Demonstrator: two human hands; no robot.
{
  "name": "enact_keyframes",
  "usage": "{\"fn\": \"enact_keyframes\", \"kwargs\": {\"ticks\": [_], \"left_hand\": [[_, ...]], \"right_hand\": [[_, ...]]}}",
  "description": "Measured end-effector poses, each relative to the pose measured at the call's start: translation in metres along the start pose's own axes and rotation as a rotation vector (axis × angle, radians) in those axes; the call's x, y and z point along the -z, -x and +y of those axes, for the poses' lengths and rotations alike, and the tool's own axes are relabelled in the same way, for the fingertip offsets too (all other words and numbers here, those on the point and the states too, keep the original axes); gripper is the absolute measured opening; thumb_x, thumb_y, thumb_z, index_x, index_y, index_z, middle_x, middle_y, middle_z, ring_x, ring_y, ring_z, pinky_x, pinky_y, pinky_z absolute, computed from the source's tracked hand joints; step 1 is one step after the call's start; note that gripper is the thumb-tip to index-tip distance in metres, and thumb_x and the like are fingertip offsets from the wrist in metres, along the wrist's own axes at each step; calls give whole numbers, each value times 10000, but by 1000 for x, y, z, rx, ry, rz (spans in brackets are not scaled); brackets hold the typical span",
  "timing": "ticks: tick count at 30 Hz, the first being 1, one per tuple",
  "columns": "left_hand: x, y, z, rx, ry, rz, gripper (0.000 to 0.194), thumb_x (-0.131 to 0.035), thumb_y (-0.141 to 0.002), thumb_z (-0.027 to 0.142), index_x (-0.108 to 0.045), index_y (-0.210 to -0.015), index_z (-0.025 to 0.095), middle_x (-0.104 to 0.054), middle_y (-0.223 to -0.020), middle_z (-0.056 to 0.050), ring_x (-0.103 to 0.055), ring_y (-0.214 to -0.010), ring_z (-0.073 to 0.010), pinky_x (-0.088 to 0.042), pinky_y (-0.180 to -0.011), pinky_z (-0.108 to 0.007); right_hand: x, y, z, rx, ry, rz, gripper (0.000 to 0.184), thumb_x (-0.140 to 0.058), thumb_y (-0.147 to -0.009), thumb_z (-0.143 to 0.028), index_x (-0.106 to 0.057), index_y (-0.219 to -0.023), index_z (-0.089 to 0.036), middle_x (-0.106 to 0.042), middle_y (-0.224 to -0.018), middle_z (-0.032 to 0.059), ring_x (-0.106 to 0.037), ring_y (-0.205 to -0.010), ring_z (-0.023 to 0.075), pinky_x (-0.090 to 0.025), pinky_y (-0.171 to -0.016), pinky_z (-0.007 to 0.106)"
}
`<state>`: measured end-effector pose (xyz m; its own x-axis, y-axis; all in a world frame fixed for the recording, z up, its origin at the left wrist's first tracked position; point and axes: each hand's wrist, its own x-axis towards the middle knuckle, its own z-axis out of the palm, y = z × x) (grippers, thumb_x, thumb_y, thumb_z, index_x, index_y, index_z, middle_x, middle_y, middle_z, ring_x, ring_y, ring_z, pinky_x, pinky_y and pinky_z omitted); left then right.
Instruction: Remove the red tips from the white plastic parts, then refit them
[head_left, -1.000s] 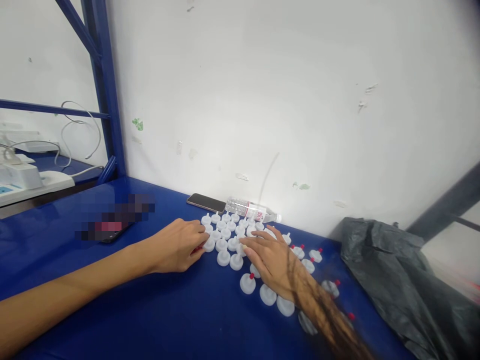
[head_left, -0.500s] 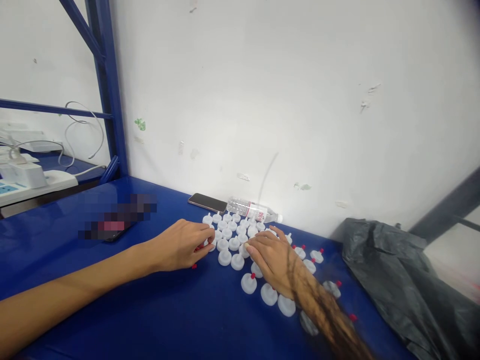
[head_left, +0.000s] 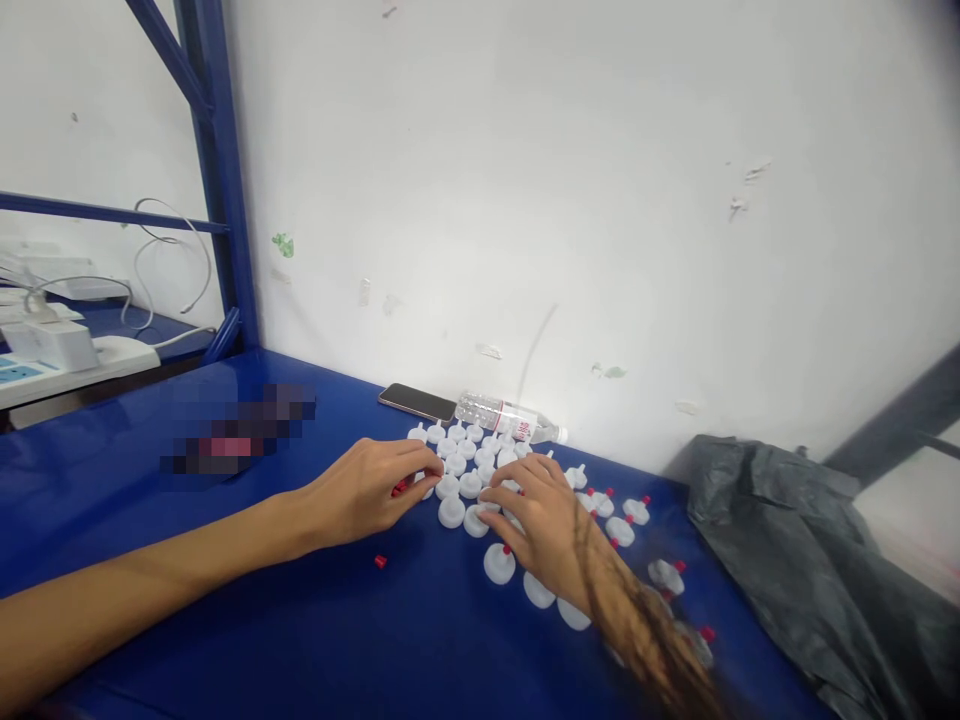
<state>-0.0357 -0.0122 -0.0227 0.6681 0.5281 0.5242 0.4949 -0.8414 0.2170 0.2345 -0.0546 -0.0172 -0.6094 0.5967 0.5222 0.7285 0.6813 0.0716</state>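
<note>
Many white round plastic pieces with a narrow spout, like small funnel-shaped lids (head_left: pixel 451 511), lie on the blue table (head_left: pixel 300 620). My left hand (head_left: pixel 375 490) is closed at their left side, thumb and forefinger together by a white piece. Small red caps (head_left: pixel 401 487) show beneath its curled fingers. Over the middle of the group, my right hand (head_left: pixel 536 515) has its thumb and forefinger curved around a white piece that they partly hide. A loose red cap (head_left: pixel 381 562) lies below my left hand. Several pieces on the right, such as one lid (head_left: pixel 499 564), carry red caps on their spouts.
A phone (head_left: pixel 417 402) and a clear plastic bottle (head_left: pixel 510 417) lie at the back against the wall. To the right is a dark plastic bag (head_left: pixel 772 530). A blurred-out object (head_left: pixel 232 445) lies at left, and a power strip (head_left: pixel 112 355) stands beyond the blue frame (head_left: pixel 225 200).
My left fingers have moved slightly right, toward the white pieces, and the loose red cap shows farther from that hand. My right thumb and forefinger have spread and shifted slightly left.
</note>
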Motion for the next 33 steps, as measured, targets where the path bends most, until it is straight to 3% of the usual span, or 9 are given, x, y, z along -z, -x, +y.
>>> {"fn": "enact_keyframes", "kwargs": {"ticks": [5, 9, 12, 16, 21, 24, 30, 33], "left_hand": [[-6, 2, -1, -61, 28, 17, 136, -503, -1056, 243, -631, -1095, 221, -721, -1007, 1, -687, -843, -123, -453, -710, -229], [-6, 2, 1, -64, 45, 22, 141, -505, -1054, 226, -641, -1090, 216, -727, -1008, -2, -696, -828, -119, -466, -694, -219], [-8, 2, 2, -95, 63, 61, 149, -518, -1051, 222, -649, -1120, 208, -733, -1010, -14, -704, -848, -127, -488, -717, -218], [-10, 4, 2, -184, 86, 116, 200, -551, -1040, 198, -651, -1212, 220, -735, -1100, -34, -711, -906, -130, -512, -755, -208], [-11, 7, 6, -235, 91, 140, 223, -565, -1033, 179, -656, -1231, 231, -740, -1089, -27, -712, -850, -107, -496, -674, -183], [-11, 8, 8, -258, 71, 161, 206, -555, -1040, 180, -661, -1210, 228, -747, -1084, -23, -713, -836, -100, -501, -679, -183], [-13, 8, 6, -266, -3, 154, 209, -539, -1047, 195, -660, -1209, 243, -746, -1069, -15, -712, -790, -93, -456, -578, -195], [-13, 8, 6, -242, 1, 160, 198, -545, -1045, 208, -660, -1202, 247, -749, -1052, -8, -717, -796, -95, -456, -579, -197]], "right_hand": [[-2, -1, -4, 30, -75, 10, 120, -547, -1023, -143, -632, -1040, -225, -713, -1048, 48, -666, -993, 222, -480, -1039, 502], [-1, -3, -10, -20, -162, 66, 103, -466, -1052, -154, -514, -1118, -217, -709, -1189, 96, -696, -1055, 222, -573, -907, 398], [-3, -5, -17, -7, -151, 99, 115, -457, -1047, -137, -489, -1114, -224, -698, -1193, 82, -692, -1050, 219, -576, -879, 378], [-2, -6, -23, 17, -65, 91, 139, -574, -1024, -192, -509, -1144, -223, -690, -1014, 42, -679, -910, 218, -566, -778, 354], [0, -8, -24, 48, 31, 116, 396, -797, -886, -362, -521, -1124, -206, -678, -908, 19, -662, -783, 212, -544, -684, 343], [0, -9, -25, 69, 62, 126, 447, -839, -833, -412, -532, -1088, -210, -692, -890, 16, -661, -760, 215, -532, -683, 350], [0, -9, -26, 75, 45, 212, 244, -601, -1016, -438, -534, -1089, -215, -714, -867, 18, -687, -731, 201, -523, -669, 331], [1, -10, -28, 54, 18, 245, 237, -465, -1068, -451, -523, -1102, -224, -724, -910, 26, -703, -735, 192, -543, -674, 327]]}}
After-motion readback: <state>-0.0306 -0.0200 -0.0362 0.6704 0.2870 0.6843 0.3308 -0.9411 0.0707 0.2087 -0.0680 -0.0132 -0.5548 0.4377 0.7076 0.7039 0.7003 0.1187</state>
